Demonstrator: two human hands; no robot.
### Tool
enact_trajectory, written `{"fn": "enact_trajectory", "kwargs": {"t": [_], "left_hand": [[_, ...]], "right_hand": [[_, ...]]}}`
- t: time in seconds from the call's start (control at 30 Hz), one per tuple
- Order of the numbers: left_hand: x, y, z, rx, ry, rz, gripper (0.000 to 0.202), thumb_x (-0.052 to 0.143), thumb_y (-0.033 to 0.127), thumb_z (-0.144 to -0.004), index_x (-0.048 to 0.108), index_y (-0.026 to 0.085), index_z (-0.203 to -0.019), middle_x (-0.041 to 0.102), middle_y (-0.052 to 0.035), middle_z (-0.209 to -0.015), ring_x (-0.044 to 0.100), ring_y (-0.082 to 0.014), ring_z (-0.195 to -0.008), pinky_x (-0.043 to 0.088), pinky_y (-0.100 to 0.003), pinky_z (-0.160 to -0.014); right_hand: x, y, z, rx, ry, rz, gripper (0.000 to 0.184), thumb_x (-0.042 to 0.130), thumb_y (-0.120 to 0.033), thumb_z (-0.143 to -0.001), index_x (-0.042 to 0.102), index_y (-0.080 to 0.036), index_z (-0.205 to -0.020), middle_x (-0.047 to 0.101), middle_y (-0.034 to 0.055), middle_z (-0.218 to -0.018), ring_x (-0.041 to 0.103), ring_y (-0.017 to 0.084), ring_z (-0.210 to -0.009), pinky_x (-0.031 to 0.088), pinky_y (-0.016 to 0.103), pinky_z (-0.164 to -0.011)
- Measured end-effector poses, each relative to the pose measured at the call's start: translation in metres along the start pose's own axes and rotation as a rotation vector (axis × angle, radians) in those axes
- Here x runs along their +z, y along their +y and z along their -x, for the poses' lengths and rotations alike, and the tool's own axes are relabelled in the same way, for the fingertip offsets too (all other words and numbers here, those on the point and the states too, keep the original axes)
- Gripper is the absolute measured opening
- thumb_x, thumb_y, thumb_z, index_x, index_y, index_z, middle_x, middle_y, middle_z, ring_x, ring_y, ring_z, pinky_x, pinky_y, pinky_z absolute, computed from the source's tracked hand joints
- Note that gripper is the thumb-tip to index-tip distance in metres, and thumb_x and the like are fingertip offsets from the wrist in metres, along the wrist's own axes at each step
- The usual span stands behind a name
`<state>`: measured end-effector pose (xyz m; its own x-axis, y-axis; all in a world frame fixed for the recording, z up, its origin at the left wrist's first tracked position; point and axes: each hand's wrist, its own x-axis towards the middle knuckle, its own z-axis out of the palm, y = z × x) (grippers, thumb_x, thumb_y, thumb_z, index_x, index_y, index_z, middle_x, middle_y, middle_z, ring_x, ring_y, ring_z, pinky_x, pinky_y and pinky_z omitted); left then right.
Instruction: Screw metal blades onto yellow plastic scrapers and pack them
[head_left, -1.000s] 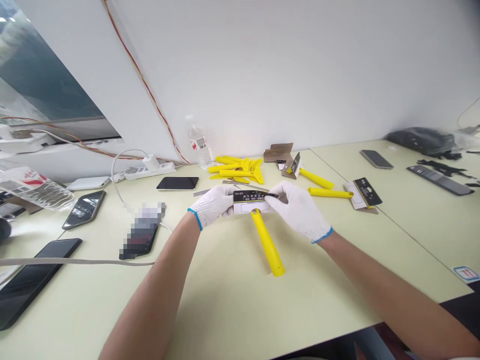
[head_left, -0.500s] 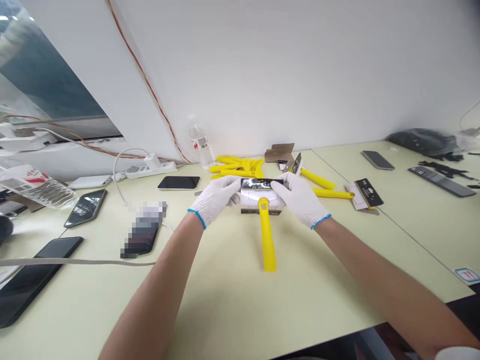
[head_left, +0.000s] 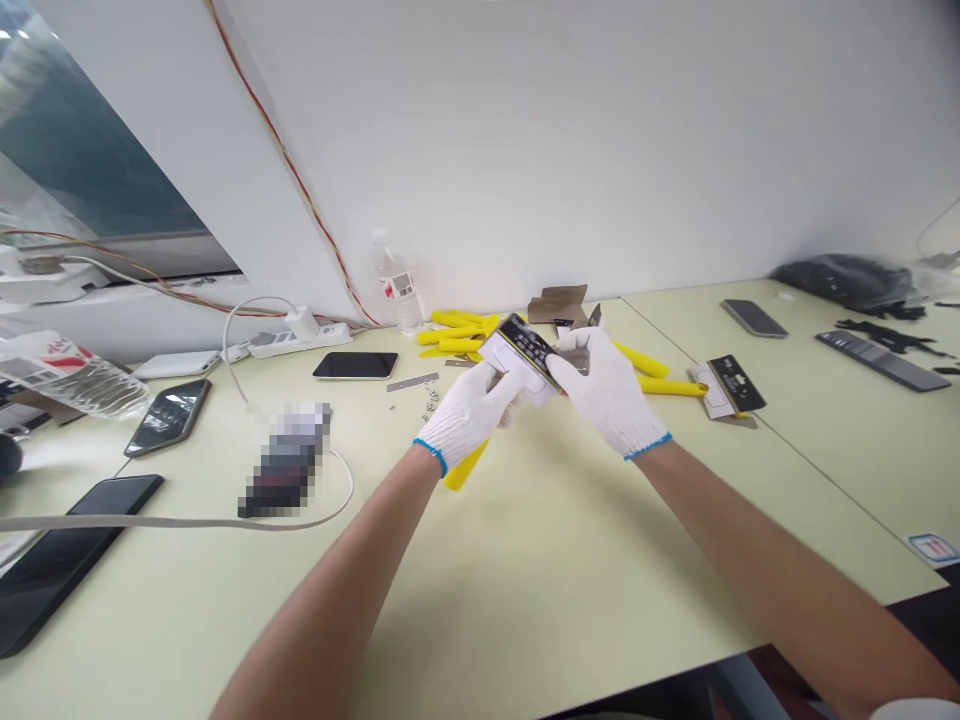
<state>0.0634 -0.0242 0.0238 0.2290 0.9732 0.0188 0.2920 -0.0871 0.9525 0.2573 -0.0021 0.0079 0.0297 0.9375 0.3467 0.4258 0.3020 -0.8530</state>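
Note:
Both my hands wear white knit gloves and hold one yellow-handled scraper (head_left: 463,468) above the pale green table (head_left: 525,580). My left hand (head_left: 471,415) is closed around the handle just under the head, so only the handle's end shows below the glove. My right hand (head_left: 601,387) pinches the right end of the black-and-white card sleeve (head_left: 523,352) that covers the scraper's head. The head is tilted up and to the left.
A heap of yellow scrapers (head_left: 469,335) lies by the wall beside a water bottle (head_left: 395,283). Two sleeved scrapers (head_left: 697,388) lie to the right. Several phones (head_left: 355,366), a power strip (head_left: 298,340), cables, a metal blade (head_left: 412,382) and brown card pieces (head_left: 559,302) are around.
The scraper has been lifted and turned: its handle, which pointed toward me, now points down-left under my left hand. My left hand shifted from the sleeve's left end to the handle.

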Motion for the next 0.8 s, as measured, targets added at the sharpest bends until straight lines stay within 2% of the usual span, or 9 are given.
{"fn": "enact_trajectory", "kwargs": {"t": [0.1,0.2,0.33,0.43,0.53,0.6,0.7,0.73,0.8], "left_hand": [[-0.012,0.002,0.002,0.036,-0.109,-0.107,0.034,0.064,0.053,-0.093,0.066,0.02,-0.087,0.06,-0.0017,-0.063,0.054,-0.0155,-0.054,0.043,-0.028,-0.055],[-0.018,-0.001,0.005,0.014,-0.129,-0.116,0.031,0.07,0.051,-0.089,0.069,0.021,-0.086,0.061,-0.0024,-0.061,0.058,-0.0182,-0.055,0.041,-0.028,-0.052],[-0.017,0.0,0.01,-0.035,-0.106,-0.132,0.028,0.08,0.047,-0.083,0.07,0.021,-0.081,0.061,-0.0046,-0.062,0.065,-0.0222,-0.06,0.041,-0.028,-0.052],[-0.018,0.004,0.01,-0.061,-0.126,-0.143,0.03,0.081,0.048,-0.083,0.071,0.02,-0.081,0.062,-0.0045,-0.063,0.063,-0.021,-0.057,0.038,-0.028,-0.051],[-0.036,0.001,0.003,-0.069,-0.102,-0.236,0.039,0.067,0.058,-0.092,0.07,0.02,-0.083,0.067,-0.005,-0.07,0.06,-0.0186,-0.056,0.036,-0.028,-0.05],[-0.059,-0.007,-0.003,-0.059,0.11,-0.344,0.043,0.055,0.058,-0.098,0.072,0.02,-0.093,0.074,-0.0069,-0.087,0.065,-0.0197,-0.067,0.041,-0.028,-0.056],[-0.1,-0.025,-0.009,-0.118,0.461,-0.558,0.033,0.058,0.049,-0.095,0.073,0.021,-0.104,0.077,-0.0075,-0.101,0.068,-0.0234,-0.084,0.046,-0.031,-0.071],[-0.113,-0.032,-0.01,-0.148,0.541,-0.637,0.031,0.059,0.046,-0.094,0.074,0.021,-0.104,0.077,-0.0083,-0.103,0.068,-0.0256,-0.091,0.045,-0.032,-0.075],[-0.131,-0.044,-0.01,-0.264,0.573,-0.752,0.03,0.059,0.045,-0.092,0.074,0.021,-0.103,0.076,-0.0112,-0.104,0.066,-0.0297,-0.096,0.045,-0.035,-0.078]], "right_hand": [[-0.012,-0.001,-0.008,0.05,-0.29,-0.043,0.041,0.07,-0.042,-0.095,0.065,-0.021,-0.129,0.071,0.0127,-0.133,0.071,0.026,-0.111,0.06,0.04,-0.09],[-0.02,-0.002,-0.01,0.129,-0.605,-0.03,0.04,0.067,-0.05,-0.098,0.074,-0.021,-0.125,0.077,0.0092,-0.12,0.073,0.026,-0.102,0.061,0.036,-0.08],[-0.015,-0.001,-0.002,0.207,-0.663,-0.054,0.038,0.071,-0.051,-0.095,0.078,-0.021,-0.116,0.078,0.0051,-0.108,0.072,0.023,-0.093,0.058,0.031,-0.073],[-0.016,-0.001,0.001,0.225,-0.576,-0.062,0.033,0.074,-0.049,-0.092,0.077,-0.018,-0.102,0.076,0.005,-0.099,0.069,0.021,-0.086,0.056,0.028,-0.068],[-0.035,0.004,-0.011,0.28,-0.341,-0.036,0.032,0.077,-0.048,-0.089,0.072,-0.017,-0.091,0.072,0.0049,-0.088,0.065,0.018,-0.075,0.054,0.026,-0.061],[-0.057,0.013,-0.028,0.333,-0.169,-0.18,0.026,0.076,-0.042,-0.092,0.074,-0.017,-0.1,0.074,0.0066,-0.092,0.067,0.018,-0.077,0.058,0.027,-0.063],[-0.093,0.033,-0.056,0.423,0.124,-0.305,0.015,0.065,-0.027,-0.1,0.074,-0.017,-0.105,0.074,0.0092,-0.097,0.071,0.019,-0.086,0.062,0.028,-0.068],[-0.103,0.039,-0.064,0.454,0.19,-0.277,0.013,0.062,-0.023,-0.102,0.074,-0.017,-0.102,0.074,0.0087,-0.094,0.071,0.018,-0.084,0.062,0.028,-0.067],[-0.117,0.051,-0.077,0.549,0.246,-0.204,0.014,0.061,-0.016,-0.102,0.071,-0.018,-0.093,0.072,0.0086,-0.088,0.068,0.018,-0.079,0.061,0.03,-0.066]]}}
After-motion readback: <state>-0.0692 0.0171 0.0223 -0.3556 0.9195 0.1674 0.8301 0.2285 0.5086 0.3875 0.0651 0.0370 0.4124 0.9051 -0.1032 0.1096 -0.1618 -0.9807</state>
